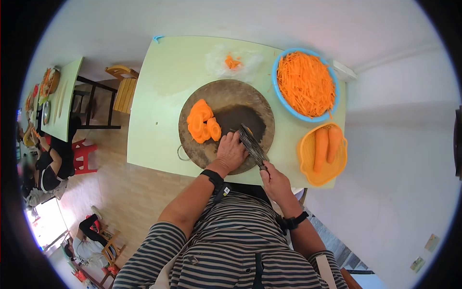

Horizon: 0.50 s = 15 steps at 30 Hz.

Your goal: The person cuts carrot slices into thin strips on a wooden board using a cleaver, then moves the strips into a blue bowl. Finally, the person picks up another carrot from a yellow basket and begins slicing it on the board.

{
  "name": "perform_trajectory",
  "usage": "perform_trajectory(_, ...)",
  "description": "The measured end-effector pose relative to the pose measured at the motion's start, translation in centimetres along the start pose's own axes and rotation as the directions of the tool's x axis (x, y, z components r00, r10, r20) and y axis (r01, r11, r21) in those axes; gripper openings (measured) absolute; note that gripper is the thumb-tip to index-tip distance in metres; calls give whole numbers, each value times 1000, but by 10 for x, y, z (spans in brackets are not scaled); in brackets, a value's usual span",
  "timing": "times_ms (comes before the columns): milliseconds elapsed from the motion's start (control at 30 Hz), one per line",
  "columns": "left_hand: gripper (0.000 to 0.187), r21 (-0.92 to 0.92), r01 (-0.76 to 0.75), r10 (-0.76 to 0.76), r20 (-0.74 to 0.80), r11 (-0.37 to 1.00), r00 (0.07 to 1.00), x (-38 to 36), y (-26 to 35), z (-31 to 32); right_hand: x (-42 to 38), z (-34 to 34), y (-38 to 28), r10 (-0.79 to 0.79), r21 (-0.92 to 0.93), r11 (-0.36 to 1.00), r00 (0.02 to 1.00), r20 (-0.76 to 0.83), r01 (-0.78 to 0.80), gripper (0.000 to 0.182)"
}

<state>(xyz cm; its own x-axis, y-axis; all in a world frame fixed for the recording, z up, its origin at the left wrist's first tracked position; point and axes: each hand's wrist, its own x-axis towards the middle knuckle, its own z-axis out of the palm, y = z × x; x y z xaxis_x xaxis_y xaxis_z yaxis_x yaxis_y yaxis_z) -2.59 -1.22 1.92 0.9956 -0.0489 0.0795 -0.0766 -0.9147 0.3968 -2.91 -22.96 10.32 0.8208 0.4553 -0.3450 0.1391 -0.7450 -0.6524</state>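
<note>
My right hand (276,181) is wrapped round the handle of a cleaver (252,144), whose dark blade stands on edge over a round wooden chopping board (226,90). Close against the blade's left side, my left hand (232,152) presses down on the board with bent fingers. Whatever lies under those fingertips is hidden; a sliver of orange shows by the blade. Left of the dark wet patch on the board, overlapping carrot slices (199,120) lie in a loose pile.
A blue basin (275,77) heaped with shredded carrot (306,84) stands at the back right. Below it, a yellow basket (313,181) holds two peeled carrots (321,149). Carrot scraps (232,62) rest on clear plastic behind the board. Other people sit at the far left.
</note>
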Motion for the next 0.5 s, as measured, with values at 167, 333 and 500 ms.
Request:
perform_trajectory(167,29,6,-44,44,44,999,998,1,-5,-1,-3,8,-7,6,-22,1000,999,-52,-7,40)
perform_trajectory(333,27,-4,-73,72,-21,997,997,-1,-7,4,-6,9,-11,19,-72,997,999,-47,-22,42)
perform_trajectory(500,25,-23,-71,70,-35,997,997,-3,-9,5,-6,11,-15,29,-110,993,999,-42,-34,45)
